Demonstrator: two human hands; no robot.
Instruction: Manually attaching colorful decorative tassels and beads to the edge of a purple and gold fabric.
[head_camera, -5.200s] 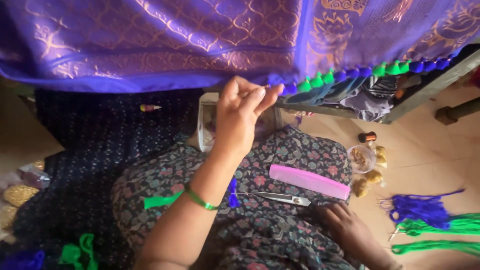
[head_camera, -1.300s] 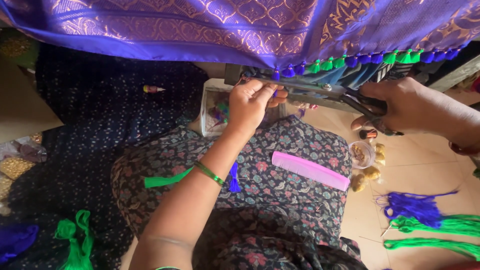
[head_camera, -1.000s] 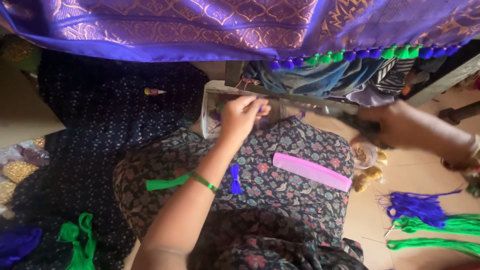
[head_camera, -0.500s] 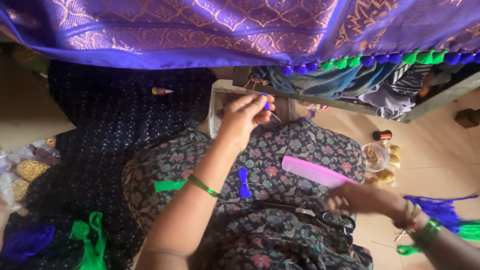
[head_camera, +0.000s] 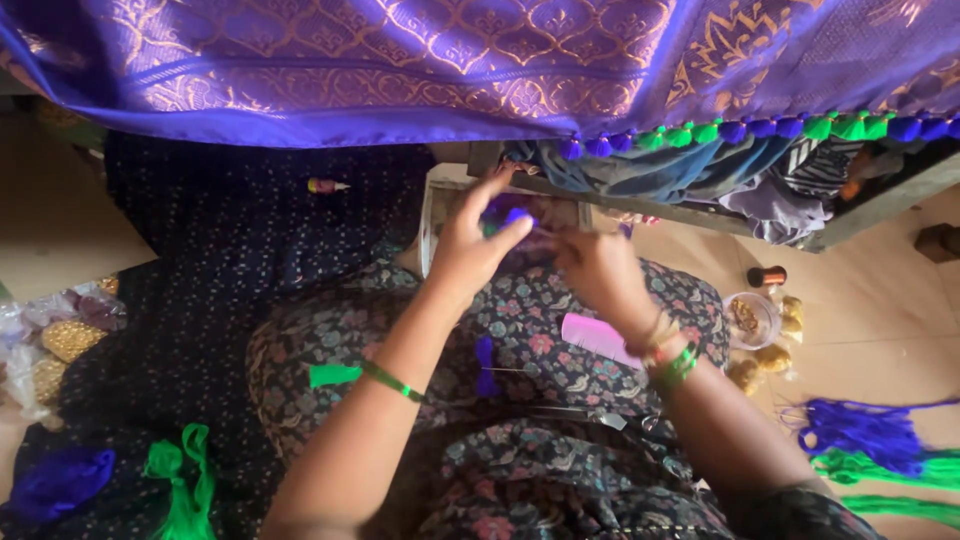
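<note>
Left hand (head_camera: 468, 250) pinches a blue tassel (head_camera: 516, 214) above the pink comb (head_camera: 596, 338); right hand (head_camera: 598, 270) meets it, grip unclear.

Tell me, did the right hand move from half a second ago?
Yes. The right hand rose from beside the scissors up past the pink comb.

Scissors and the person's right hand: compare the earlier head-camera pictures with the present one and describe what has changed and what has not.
The right hand let go of the scissors, which now lie on the lap, and moved up to meet the left hand at the small purple tassel. A second ago it held the scissors up near the cloth edge. The left hand stayed pinched on the tassel; the pink comb and purple cloth kept their places.
</note>
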